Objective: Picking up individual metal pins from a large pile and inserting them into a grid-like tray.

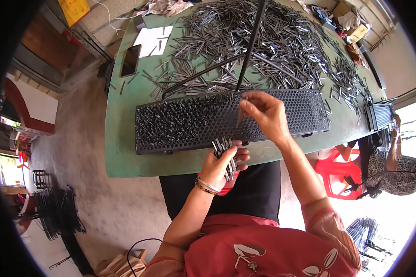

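Note:
My left hand [221,161] is closed around a bundle of slim dark metal sticks [223,147], held just off the table's near edge. A long black perforated tray [291,111] lies in front of me. Many sticks [168,122] stand upright in the holes of its left half, while bare round holes show toward its right end. Over the middle of the tray is my right hand [268,113], thumb and fingers pinched together. A faint blurred streak shows below those fingertips; what they hold is too smeared to name.
A large heap of loose dark sticks [263,46] covers the far part of the green table [125,161]. Black bars [252,44] rise behind the tray. A phone [131,60] and white paper [149,40] lie far left. At right, another person [395,168] sits near a red chair [333,173].

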Demonstrator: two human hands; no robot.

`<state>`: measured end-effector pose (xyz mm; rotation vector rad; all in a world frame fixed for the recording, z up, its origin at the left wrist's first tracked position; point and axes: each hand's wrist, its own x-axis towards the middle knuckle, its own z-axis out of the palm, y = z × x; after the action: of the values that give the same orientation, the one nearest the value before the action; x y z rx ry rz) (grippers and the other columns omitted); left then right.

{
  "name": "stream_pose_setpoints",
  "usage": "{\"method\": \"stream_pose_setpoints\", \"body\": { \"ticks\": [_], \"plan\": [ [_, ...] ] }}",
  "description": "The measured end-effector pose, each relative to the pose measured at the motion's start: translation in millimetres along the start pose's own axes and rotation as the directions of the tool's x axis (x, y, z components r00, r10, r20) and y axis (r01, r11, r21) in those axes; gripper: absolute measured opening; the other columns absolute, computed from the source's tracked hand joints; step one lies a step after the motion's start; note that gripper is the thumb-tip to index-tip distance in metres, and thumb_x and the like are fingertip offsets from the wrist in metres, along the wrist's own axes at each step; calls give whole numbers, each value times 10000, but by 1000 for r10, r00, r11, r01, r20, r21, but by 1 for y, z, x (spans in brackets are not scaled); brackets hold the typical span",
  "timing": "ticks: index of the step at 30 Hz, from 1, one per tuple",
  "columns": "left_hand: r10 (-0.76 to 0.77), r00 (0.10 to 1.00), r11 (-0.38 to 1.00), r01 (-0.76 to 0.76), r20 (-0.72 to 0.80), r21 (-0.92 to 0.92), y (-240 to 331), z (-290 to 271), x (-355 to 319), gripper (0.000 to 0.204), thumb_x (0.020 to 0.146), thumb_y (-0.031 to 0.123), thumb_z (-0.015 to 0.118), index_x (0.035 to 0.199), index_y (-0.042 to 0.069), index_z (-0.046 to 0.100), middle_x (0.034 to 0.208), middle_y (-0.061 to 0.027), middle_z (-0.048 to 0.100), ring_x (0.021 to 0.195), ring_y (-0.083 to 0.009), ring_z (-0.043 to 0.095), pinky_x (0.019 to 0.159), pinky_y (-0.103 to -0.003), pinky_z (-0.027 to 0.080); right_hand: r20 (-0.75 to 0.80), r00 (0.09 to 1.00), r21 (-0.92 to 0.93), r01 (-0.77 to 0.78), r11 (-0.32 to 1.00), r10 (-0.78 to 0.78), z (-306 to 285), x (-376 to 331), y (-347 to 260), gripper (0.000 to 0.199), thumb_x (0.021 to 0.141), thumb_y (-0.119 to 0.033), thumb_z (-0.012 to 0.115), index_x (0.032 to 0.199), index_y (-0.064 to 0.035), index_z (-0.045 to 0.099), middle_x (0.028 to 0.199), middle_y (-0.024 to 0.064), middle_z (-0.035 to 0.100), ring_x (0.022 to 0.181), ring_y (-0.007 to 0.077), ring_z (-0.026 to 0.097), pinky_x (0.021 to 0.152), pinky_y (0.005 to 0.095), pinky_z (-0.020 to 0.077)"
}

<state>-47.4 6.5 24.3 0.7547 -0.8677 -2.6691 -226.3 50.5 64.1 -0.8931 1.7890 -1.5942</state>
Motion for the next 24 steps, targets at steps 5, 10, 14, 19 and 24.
{"method": "stream_pose_setpoints", "body": {
  "ticks": [5,10,14,19,24],
  "plan": [
    [-40,999,999,40,-14,27,-4,-2,-1,230,908,177,576,1088,35,580,920,-96,645,808,-186,642,638,-333,554,-113,959,-254,225,941,-260,6,30,17,208,851,-127,667,1000,14,633,834,54,676,772,81,619,692,228,495],
    [-57,998,998,57,-21,28,-6,-3,-3,235,908,181,575,1096,41,580,917,-90,645,809,-181,642,650,-337,555,-101,937,-267,297,917,-334,10,38,28,198,830,-118,682,987,-6,639,829,62,681,752,102,627,695,250,496],
    [-70,997,997,71,-28,37,-8,-4,-4,240,908,182,572,1103,42,578,913,-91,645,789,-168,636,638,-319,552,-46,928,-405,320,856,-369,9,36,27,203,812,-111,687,981,-12,637,841,89,677,759,140,648,693,266,500],
    [-80,997,994,78,16,76,-10,-7,-4,247,906,185,573,1109,44,578,901,-93,646,739,-146,620,588,-279,529,107,790,-562,549,619,-604,8,39,34,194,808,-95,678,985,-24,638,880,105,670,788,173,662,686,282,508],
    [-79,997,995,79,-6,67,-9,-6,-6,238,903,158,564,1086,8,579,866,-102,641,710,-139,605,550,-261,509,23,893,-454,411,791,-450,14,36,33,212,800,-75,672,1003,-23,636,908,100,665,821,228,657,710,302,515]
  ]
}}
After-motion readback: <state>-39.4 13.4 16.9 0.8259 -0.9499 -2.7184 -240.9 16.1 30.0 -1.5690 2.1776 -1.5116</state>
